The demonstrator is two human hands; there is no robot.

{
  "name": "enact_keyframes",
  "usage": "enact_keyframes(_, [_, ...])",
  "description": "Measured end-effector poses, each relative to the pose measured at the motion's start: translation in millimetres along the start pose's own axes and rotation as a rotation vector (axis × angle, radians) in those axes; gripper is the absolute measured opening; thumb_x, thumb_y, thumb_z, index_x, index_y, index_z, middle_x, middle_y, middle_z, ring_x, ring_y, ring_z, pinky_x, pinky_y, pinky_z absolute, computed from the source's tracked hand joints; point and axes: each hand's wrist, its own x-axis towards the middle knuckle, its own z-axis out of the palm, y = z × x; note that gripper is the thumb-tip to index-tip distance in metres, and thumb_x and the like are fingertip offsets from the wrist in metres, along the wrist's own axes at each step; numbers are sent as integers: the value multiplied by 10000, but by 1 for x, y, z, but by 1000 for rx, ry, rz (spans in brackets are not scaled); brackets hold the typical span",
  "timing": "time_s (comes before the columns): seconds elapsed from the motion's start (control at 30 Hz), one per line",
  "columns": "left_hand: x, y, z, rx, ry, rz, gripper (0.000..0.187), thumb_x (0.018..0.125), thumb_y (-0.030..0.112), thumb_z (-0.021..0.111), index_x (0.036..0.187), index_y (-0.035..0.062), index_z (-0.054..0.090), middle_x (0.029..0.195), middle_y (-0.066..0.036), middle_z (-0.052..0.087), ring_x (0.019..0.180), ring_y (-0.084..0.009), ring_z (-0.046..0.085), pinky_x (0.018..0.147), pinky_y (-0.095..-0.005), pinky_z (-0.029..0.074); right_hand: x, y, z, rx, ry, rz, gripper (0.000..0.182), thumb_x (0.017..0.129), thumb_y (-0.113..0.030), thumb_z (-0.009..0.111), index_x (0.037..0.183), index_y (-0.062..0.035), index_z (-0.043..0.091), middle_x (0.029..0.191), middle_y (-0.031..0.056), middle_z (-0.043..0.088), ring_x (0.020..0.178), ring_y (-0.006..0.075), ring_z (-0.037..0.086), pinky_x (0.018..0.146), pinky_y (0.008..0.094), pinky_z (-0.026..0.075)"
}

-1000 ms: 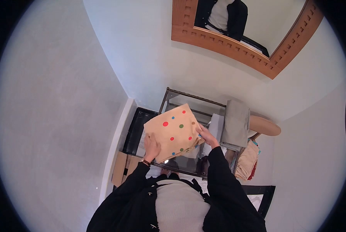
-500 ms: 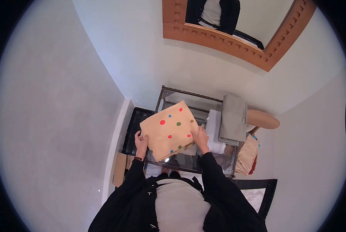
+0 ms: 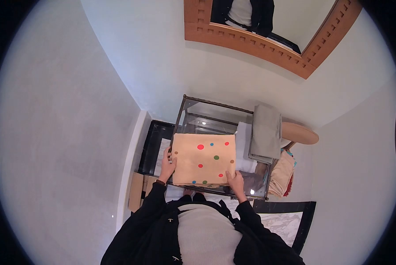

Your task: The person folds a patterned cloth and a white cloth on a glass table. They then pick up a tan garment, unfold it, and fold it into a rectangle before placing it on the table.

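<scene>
A folded peach cloth (image 3: 204, 157) with red, blue, green and brown dots lies squarely over the front left of the glass-topped table (image 3: 218, 108). My left hand (image 3: 168, 167) grips its left edge, thumb on top and fingers around the side. At the lower right corner, my right hand (image 3: 236, 181) holds the cloth with the thumb over the upper face and the other fingers beneath. Layered folds show along the cloth's front edge.
Folded grey fabric (image 3: 266, 134) and white cloth (image 3: 246, 148) are on the table's right side. Beyond it stand a round-backed chair (image 3: 299, 133) and draped beige fabric (image 3: 283, 176). A wood-framed mirror (image 3: 251, 46) hangs above. Cardboard (image 3: 136, 192) leans at the lower left.
The dotted cloth has turned from a slant to lie square with the table's front and moved slightly toward me. My right hand has come down and nearer with its corner.
</scene>
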Motion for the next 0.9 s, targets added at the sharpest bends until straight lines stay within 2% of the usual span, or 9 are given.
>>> enact_keyframes(0.17, [-2, -46, -2, 238, -12, -102, 462, 832, 129, 686, 1218, -25, 483, 872, -114, 651, 758, -168, 607, 705, -312, 500, -2, -9, -13, -117, 93, -3, 562, 809, -508, 669, 1046, 1, 638, 1011, 157, 606, 981, 332, 586, 822, 440, 462])
enact_keyframes(0.27, [3, -51, -2, 143, -72, -156, 449, 836, 170, 697, 1180, -34, 495, 832, -117, 663, 770, -162, 630, 706, -306, 502, 14, -32, -27, -26, 7, 52, 581, 823, -479, 659, 1167, -18, 585, 1087, 165, 581, 1039, 327, 554, 853, 446, 437])
enact_keyframes(0.37, [10, -36, -10, 278, -294, -323, 441, 840, 173, 694, 1165, -43, 488, 901, -150, 665, 862, -189, 647, 754, -339, 505, 21, -41, -13, -244, 283, -146, 630, 838, -432, 644, 1284, -17, 486, 1204, 183, 512, 1129, 353, 490, 913, 491, 386])
enact_keyframes(0.47, [7, -38, -9, 207, -324, -213, 493, 842, 140, 683, 1235, -49, 453, 1106, -193, 613, 1079, -230, 588, 907, -365, 465, 22, -66, -7, -211, 264, -365, 695, 860, -374, 607, 1403, -30, 342, 1352, 218, 410, 1266, 399, 378, 1017, 550, 286])
enact_keyframes(0.57, [-11, 3, 5, 70, -172, 44, 605, 830, 64, 646, 1361, -30, 372, 1328, -229, 470, 1268, -304, 446, 1052, -387, 357, 12, -76, 32, -280, 155, -548, 693, 887, -377, 583, 1413, 3, 340, 1444, 240, 326, 1360, 420, 273, 1086, 615, 160])
enact_keyframes(0.67, [-12, 33, 15, -75, -159, 122, 728, 788, -4, 615, 1445, 22, 302, 1443, -237, 342, 1358, -351, 326, 1111, -386, 283, -7, -97, 49, -305, 109, -686, 701, 919, -370, 537, 1458, -6, 277, 1517, 250, 210, 1428, 407, 142, 1102, 643, 47])
enact_keyframes(0.77, [-5, 27, 20, 178, -343, 189, 783, 750, -39, 586, 1467, 57, 286, 1466, -254, 311, 1367, -385, 310, 1121, -396, 273, -8, -94, 57, -286, 62, -690, 712, 934, -389, 509, 1470, 0, 250, 1538, 245, 162, 1438, 406, 102, 1081, 672, 17])
enact_keyframes(0.87, [-11, 72, 45, 268, -301, 214, 779, 752, -30, 569, 1471, 72, 288, 1474, -254, 293, 1374, -390, 299, 1126, -401, 267, 4, -85, 57, -218, -83, -586, 714, 960, -447, 462, 1471, 1, 244, 1554, 213, 150, 1433, 385, 152, 1104, 625, 101])
enact_keyframes(0.9, [-15, 93, 54, 287, -340, 206, 777, 759, -25, 565, 1475, 69, 279, 1477, -257, 284, 1381, -389, 285, 1124, -402, 272, 10, -81, 50, 110, -155, -535, 726, 960, -486, 441, 1468, -3, 255, 1547, 201, 181, 1422, 368, 192, 1107, 587, 146])
